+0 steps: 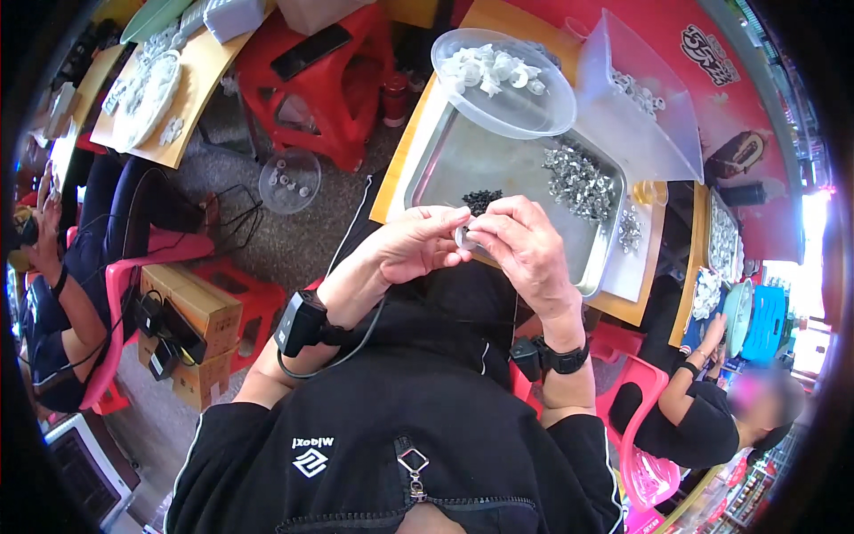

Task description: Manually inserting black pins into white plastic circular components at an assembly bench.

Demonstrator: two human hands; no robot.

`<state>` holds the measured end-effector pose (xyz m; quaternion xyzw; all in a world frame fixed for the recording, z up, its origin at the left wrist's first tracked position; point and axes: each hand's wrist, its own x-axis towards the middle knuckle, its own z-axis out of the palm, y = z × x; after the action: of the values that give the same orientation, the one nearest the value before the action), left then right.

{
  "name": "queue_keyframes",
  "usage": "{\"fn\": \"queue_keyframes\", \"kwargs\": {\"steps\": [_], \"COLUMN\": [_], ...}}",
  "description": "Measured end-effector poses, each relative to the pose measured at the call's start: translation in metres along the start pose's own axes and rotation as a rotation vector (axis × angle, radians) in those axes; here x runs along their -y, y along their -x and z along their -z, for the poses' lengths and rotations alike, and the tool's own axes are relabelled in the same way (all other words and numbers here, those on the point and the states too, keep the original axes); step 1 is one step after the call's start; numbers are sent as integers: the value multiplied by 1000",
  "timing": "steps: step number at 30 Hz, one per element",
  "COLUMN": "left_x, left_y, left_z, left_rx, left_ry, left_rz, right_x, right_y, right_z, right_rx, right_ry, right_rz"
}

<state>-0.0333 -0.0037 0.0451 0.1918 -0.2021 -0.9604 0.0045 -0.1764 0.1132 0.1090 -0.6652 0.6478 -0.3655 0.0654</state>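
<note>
My left hand [425, 242] and my right hand [525, 247] meet over the near edge of a metal tray [436, 169]. Between their fingertips is a small white plastic part [462, 237], pinched from both sides; a dark spot shows on it. Its exact kind is too small to make out. Just beyond my fingers lies a little heap of black parts [481, 199] in the tray. A bigger pile of shiny metal pieces [578, 182] covers the tray's right side. Across the tray's far end rests a clear round bowl [551, 107] with white plastic parts [491, 69] in it.
A clear plastic bin [663, 142] with small parts stands at the far right. Left of me are a red stool [334, 98] bearing a phone [310, 51], a clear bowl [290, 198] on the floor, and cardboard boxes [197, 307]. Other people sit at tables on both sides.
</note>
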Motion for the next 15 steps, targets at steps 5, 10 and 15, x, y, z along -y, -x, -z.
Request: {"fn": "queue_keyframes", "kwargs": {"steps": [5,10,15], "left_x": [0,1,2], "left_y": [-1,1,1], "left_z": [3,6,4], "left_rx": [-28,-32,-38], "left_ry": [-12,-86,-166], "left_rz": [-16,-38,-42], "right_x": [1,2,7], "right_y": [-1,1,3], "right_z": [0,-1,-4], "right_rx": [24,36,48], "right_ry": [43,85,97], "right_rz": [19,51,6]}}
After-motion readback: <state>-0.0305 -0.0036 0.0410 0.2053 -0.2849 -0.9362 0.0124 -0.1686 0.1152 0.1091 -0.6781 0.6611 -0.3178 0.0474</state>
